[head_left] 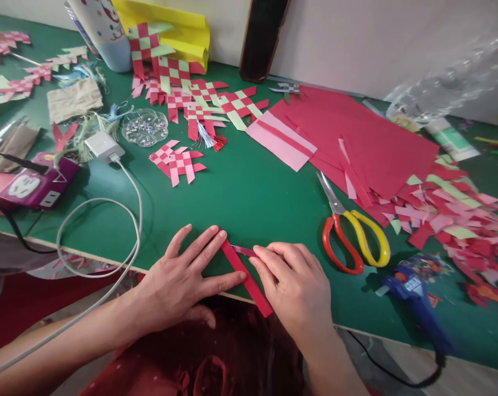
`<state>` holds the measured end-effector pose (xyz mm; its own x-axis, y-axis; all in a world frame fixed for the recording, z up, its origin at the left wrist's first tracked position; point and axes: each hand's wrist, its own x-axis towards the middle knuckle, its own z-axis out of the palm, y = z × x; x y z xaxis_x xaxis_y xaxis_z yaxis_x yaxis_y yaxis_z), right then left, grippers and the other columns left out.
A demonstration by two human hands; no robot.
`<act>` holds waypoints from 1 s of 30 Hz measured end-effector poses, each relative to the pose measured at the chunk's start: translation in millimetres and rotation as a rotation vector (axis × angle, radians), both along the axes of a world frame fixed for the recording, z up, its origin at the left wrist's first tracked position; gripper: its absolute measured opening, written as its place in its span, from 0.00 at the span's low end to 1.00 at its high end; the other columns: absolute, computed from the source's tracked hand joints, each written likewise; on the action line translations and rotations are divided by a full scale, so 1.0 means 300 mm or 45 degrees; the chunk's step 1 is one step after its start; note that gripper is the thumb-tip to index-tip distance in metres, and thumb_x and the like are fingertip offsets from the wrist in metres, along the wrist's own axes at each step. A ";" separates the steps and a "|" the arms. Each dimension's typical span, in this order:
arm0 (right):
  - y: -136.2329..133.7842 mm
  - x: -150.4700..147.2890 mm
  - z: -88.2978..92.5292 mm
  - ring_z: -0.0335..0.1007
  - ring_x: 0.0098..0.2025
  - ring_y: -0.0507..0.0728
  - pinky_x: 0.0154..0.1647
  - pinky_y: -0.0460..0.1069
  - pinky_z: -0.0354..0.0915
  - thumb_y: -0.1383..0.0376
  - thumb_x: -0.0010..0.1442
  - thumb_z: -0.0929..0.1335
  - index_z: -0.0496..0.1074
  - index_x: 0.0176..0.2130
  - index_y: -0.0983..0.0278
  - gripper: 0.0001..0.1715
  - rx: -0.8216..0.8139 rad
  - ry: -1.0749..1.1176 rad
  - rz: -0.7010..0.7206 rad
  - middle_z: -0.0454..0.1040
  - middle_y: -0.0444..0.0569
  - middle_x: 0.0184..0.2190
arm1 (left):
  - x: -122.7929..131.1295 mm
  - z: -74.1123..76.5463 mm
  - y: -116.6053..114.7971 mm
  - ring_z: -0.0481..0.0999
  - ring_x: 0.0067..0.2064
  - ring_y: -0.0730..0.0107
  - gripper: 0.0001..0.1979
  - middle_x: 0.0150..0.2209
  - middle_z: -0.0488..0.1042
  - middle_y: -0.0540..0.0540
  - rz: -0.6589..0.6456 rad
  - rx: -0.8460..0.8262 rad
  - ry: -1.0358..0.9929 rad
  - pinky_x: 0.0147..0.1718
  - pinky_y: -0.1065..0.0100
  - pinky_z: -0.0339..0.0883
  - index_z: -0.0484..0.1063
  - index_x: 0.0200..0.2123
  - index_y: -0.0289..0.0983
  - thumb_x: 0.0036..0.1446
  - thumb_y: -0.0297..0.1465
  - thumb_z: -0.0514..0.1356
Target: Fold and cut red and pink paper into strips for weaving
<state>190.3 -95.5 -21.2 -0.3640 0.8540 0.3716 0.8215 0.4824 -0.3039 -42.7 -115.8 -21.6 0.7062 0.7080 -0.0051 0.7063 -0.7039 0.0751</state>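
Observation:
A folded-looking red paper strip (249,275) lies slanting at the table's near edge, its lower end jutting past it. Flat and with fingers spread, my left hand (186,275) presses on the strip with its fingertips. My right hand (294,280) pinches a slim purple tool with a metallic tip (244,251), whose point is beside the strip's upper part. I cannot tell whether the tip touches the paper. To the right lie scissors (335,206) with one red and one yellow handle.
Woven paper fish (182,165) lie on the green table (249,192), with a bead case (144,127) nearby. Red sheets (368,132), paper scraps (450,209) and a blue glue gun (417,302) are at right. A white cable (139,209) loops near my left arm.

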 end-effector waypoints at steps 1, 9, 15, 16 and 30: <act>0.002 -0.003 0.000 0.70 0.36 0.54 0.41 0.50 0.64 0.64 0.62 0.70 0.78 0.40 0.62 0.07 0.001 0.004 -0.001 0.77 0.48 0.33 | -0.001 0.000 0.000 0.53 0.68 0.42 0.44 0.68 0.53 0.33 0.001 -0.001 -0.003 0.62 0.38 0.37 0.40 0.68 0.59 0.52 0.63 0.50; 0.018 0.004 0.002 0.69 0.35 0.54 0.40 0.50 0.64 0.64 0.62 0.70 0.78 0.39 0.62 0.06 0.018 0.005 -0.014 0.76 0.47 0.33 | -0.005 -0.017 0.002 0.50 0.69 0.42 0.45 0.69 0.50 0.32 -0.005 0.006 -0.025 0.60 0.40 0.41 0.40 0.68 0.60 0.51 0.63 0.50; 0.001 0.000 0.006 0.70 0.36 0.54 0.42 0.50 0.64 0.64 0.63 0.69 0.78 0.40 0.61 0.07 -0.014 -0.005 0.012 0.77 0.47 0.33 | -0.010 -0.021 -0.008 0.55 0.67 0.43 0.42 0.69 0.51 0.35 -0.012 0.045 -0.053 0.59 0.42 0.44 0.42 0.68 0.61 0.53 0.63 0.49; -0.003 0.001 0.006 0.70 0.36 0.54 0.42 0.50 0.64 0.64 0.63 0.69 0.78 0.40 0.61 0.07 -0.020 -0.005 0.018 0.77 0.48 0.33 | -0.012 -0.020 -0.011 0.57 0.66 0.44 0.42 0.69 0.52 0.35 -0.018 0.051 -0.061 0.59 0.43 0.44 0.43 0.68 0.60 0.53 0.63 0.50; -0.013 -0.006 -0.006 0.70 0.37 0.54 0.42 0.50 0.64 0.64 0.62 0.70 0.78 0.40 0.61 0.06 -0.010 0.003 0.012 0.77 0.47 0.33 | -0.039 -0.017 -0.001 0.58 0.67 0.46 0.41 0.68 0.56 0.38 0.056 0.075 -0.012 0.64 0.39 0.29 0.53 0.66 0.56 0.52 0.62 0.53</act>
